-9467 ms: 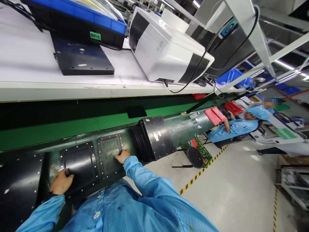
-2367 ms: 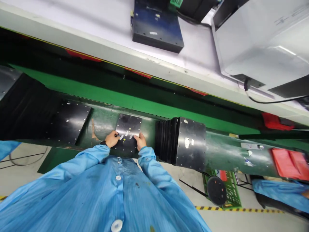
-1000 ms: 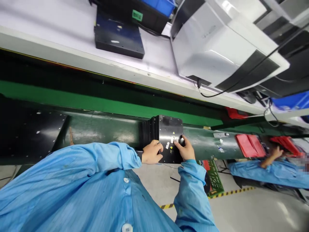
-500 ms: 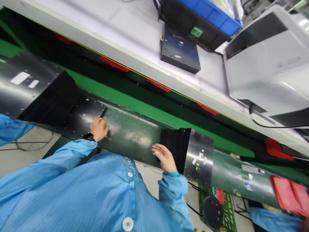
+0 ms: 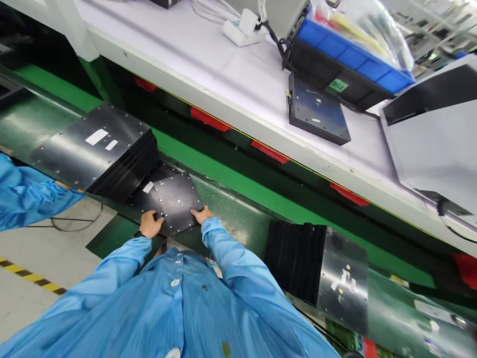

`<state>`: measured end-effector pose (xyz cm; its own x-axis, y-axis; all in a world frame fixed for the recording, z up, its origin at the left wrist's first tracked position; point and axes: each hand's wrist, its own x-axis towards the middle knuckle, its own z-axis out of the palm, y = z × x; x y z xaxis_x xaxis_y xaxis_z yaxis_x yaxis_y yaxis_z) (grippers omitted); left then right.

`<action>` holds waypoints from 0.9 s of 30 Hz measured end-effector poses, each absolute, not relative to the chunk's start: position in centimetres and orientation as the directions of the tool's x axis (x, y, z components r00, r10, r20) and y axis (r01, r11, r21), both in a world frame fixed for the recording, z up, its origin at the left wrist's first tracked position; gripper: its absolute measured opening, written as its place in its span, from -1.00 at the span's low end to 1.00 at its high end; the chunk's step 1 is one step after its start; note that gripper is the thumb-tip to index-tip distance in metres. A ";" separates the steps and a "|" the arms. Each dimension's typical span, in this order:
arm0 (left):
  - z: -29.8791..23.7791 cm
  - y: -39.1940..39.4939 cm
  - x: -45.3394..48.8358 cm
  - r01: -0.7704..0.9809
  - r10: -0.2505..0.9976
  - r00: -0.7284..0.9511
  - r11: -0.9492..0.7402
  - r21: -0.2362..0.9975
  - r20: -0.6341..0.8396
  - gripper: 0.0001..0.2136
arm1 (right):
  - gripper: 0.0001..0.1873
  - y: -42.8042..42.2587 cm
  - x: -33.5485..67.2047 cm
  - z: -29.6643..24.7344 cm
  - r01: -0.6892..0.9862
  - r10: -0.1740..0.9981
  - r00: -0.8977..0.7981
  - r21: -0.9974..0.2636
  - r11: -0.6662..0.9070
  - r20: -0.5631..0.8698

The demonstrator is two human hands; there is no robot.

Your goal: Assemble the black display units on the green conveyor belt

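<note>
Both my hands are at a flat black metal case (image 5: 181, 201) with small screws along its edges. It sits at an angle, partly over another black case (image 5: 147, 188) with a white label, on the green belt. My left hand (image 5: 151, 223) grips its near left side, thumb along the edge and fingers curled. At the right edge, my right hand (image 5: 201, 215) holds it with the thumb on top, the other fingers partly hidden. Just to the left stands a tall stack of similar black cases (image 5: 93, 144), the top one bearing two white labels.
Another stack of black cases (image 5: 343, 278) stands on the belt (image 5: 238, 223) to the right. Above runs a white shelf (image 5: 208, 69) with a black box (image 5: 316, 109), a blue bin (image 5: 346, 44) and a white machine (image 5: 436, 144). Another person's blue sleeve (image 5: 33, 194) reaches in at left.
My right hand has moved left, from beside the right stack to the case. A case now lies turned between both hands. The view has shifted left.
</note>
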<state>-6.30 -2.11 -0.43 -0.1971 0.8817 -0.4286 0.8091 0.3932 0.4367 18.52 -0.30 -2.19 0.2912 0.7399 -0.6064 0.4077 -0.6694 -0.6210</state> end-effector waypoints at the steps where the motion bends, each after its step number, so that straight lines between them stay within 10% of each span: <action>1: -0.6 -1.5 -6.6 0.767 0.857 -0.199 0.438 0.469 -0.475 -0.48 | -0.40 -0.3 19.1 -2.0 0.417 0.716 0.300 -0.588 -0.693 -0.631; 9: 2.6 -1.9 -0.7 0.777 0.833 -0.050 0.379 0.503 -0.550 -0.54 | -0.60 -8.9 19.2 1.9 -0.280 0.774 0.002 -0.743 -0.608 -0.634; 14: 6.5 -3.1 7.6 0.643 0.849 0.301 0.156 0.749 -0.435 -0.46 | -0.84 -13.4 20.3 7.5 0.143 0.821 0.366 -0.845 -0.515 -0.438; 19: 7.7 -2.1 12.6 0.707 0.829 0.381 0.025 0.707 -0.410 -0.64 | -0.81 -15.0 22.0 9.1 0.494 0.920 0.324 -0.790 -0.363 -0.221; 27: 9.2 -1.5 13.5 0.823 0.823 0.427 -0.183 0.537 -0.374 -0.65 | -0.46 -9.6 27.7 6.2 0.158 0.766 0.514 -0.835 -0.527 -0.386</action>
